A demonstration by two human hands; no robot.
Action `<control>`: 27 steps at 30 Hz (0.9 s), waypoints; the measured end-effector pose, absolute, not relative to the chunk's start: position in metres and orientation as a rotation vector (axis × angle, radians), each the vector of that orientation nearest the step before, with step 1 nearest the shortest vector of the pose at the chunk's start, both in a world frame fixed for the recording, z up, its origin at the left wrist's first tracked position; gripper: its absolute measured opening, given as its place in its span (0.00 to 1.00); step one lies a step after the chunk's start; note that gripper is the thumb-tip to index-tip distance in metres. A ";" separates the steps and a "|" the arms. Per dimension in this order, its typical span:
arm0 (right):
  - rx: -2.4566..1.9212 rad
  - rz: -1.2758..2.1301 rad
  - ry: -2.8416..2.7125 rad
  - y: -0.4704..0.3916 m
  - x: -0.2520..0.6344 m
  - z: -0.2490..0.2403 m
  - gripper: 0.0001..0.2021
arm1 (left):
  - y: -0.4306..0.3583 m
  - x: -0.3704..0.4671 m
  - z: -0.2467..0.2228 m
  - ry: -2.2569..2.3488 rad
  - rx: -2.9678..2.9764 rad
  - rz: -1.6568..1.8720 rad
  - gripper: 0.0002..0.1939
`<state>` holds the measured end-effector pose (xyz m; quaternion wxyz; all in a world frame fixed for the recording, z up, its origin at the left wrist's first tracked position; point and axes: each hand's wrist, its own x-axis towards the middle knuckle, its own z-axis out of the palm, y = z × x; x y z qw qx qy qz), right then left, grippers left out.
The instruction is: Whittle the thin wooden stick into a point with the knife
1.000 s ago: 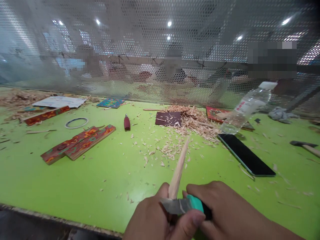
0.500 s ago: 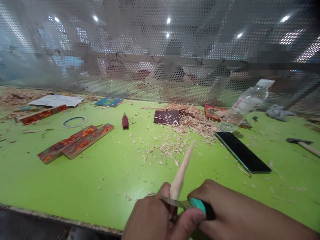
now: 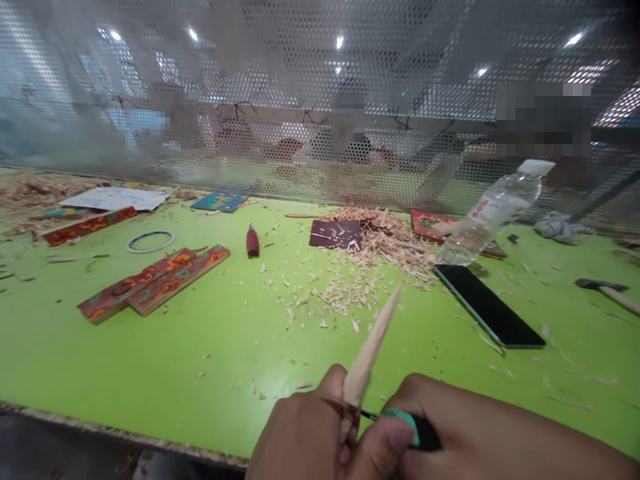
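Observation:
Low in the middle of the head view, my left hand is closed around the lower part of a pale wooden stick. The stick tapers to a point that slants up and away to the right. My right hand grips a knife by its black and teal handle. Its blade lies across the stick just above my left fingers. The right thumb is by the left hand, under the blade. The stick's lower end is mostly hidden by my hands.
Wood shavings lie heaped beyond the stick. A phone and a tilted plastic bottle are at the right, with a hammer-like tool farther out. Painted wood strips, a tape roll and a red-handled tool lie left.
The stick's tip has swung slightly right. My right hand has shifted a little right and down, and the blade is turned more edge-on to view.

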<state>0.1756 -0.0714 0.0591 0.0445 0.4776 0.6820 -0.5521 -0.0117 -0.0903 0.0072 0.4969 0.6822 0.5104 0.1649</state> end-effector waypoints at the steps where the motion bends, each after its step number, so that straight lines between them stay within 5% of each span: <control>1: 1.427 -1.695 2.108 -0.071 0.176 0.060 0.18 | -0.090 -0.012 0.007 1.239 1.655 0.395 0.36; 13: 1.635 -1.359 2.318 -0.070 0.181 0.050 0.17 | -0.089 -0.015 -0.007 1.162 1.501 0.566 0.24; 27: 1.609 -1.159 2.392 -0.071 0.179 0.039 0.14 | -0.087 -0.017 -0.005 1.105 1.561 0.552 0.24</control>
